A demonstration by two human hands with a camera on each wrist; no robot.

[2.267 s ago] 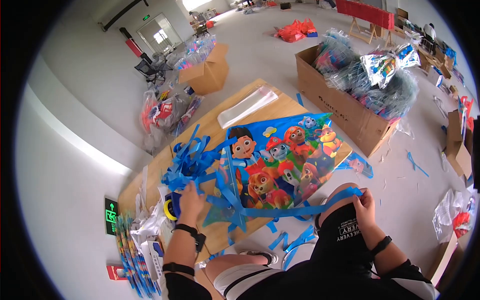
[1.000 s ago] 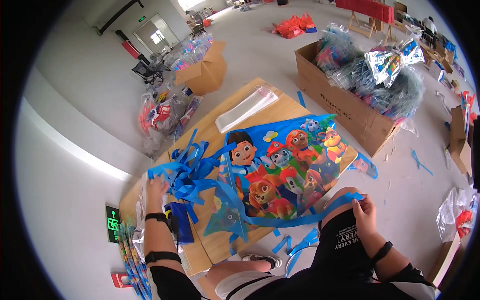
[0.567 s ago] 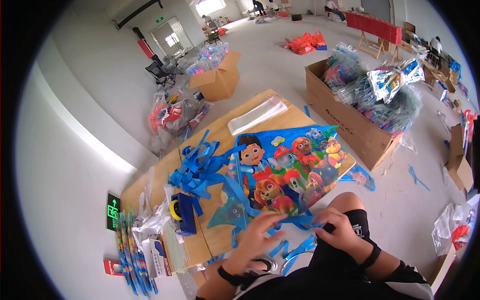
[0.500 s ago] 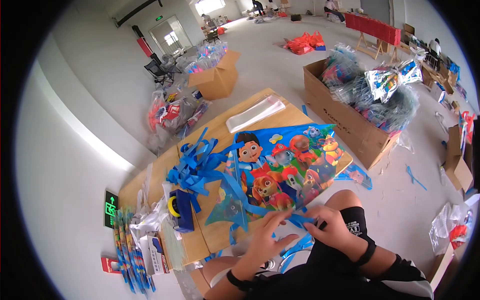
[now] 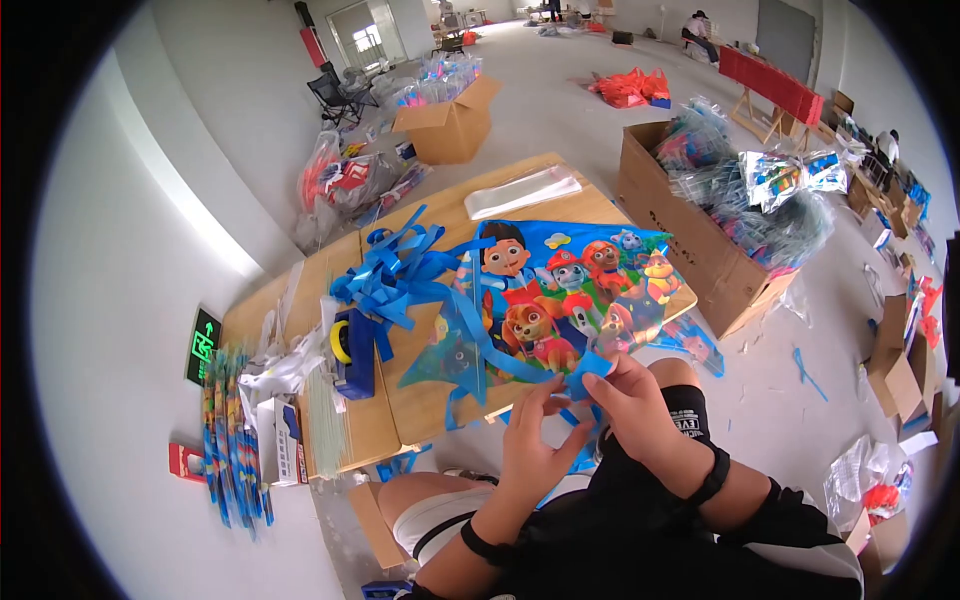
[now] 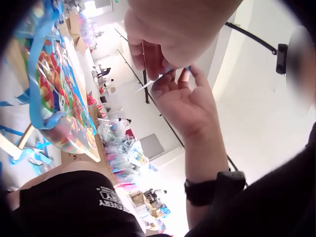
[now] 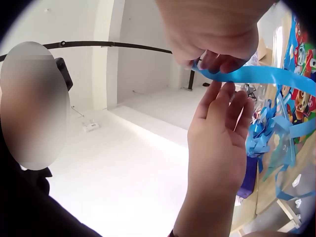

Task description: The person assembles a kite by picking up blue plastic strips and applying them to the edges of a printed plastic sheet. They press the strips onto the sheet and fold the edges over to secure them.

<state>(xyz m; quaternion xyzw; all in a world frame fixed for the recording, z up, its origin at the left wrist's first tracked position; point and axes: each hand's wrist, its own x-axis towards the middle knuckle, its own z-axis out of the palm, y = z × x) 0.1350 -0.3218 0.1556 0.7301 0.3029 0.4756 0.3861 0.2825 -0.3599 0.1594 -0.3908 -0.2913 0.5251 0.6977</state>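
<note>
In the head view, my right hand [image 5: 640,408] pinches a blue ribbon [image 5: 583,378] between thumb and fingers above my lap. My left hand [image 5: 530,450] is just left of it, fingertips at the ribbon and thumb held apart. The right wrist view shows the ribbon [image 7: 266,75] running from under the right hand [image 7: 215,34], with the left hand's fingertips touching it from below. A thin white sliver [image 6: 144,87] sticks out by the fingers in the left wrist view. The ribbon leads back over a glossy sheet [image 5: 540,345] printed with cartoon dogs and a boy, lying on the wooden table.
A tangle of blue ribbon [image 5: 400,265] lies on the table's left. Nearby stands a blue tape dispenser [image 5: 360,370] with a yellow roll. Flat clear bags [image 5: 522,193] lie at the back. Cardboard boxes [image 5: 685,240] of packed bags stand on the floor beyond.
My left hand has come from the ribbon tangle to beside the right hand. The right hand, still holding the ribbon, has moved left toward the table edge. The head view has shifted.
</note>
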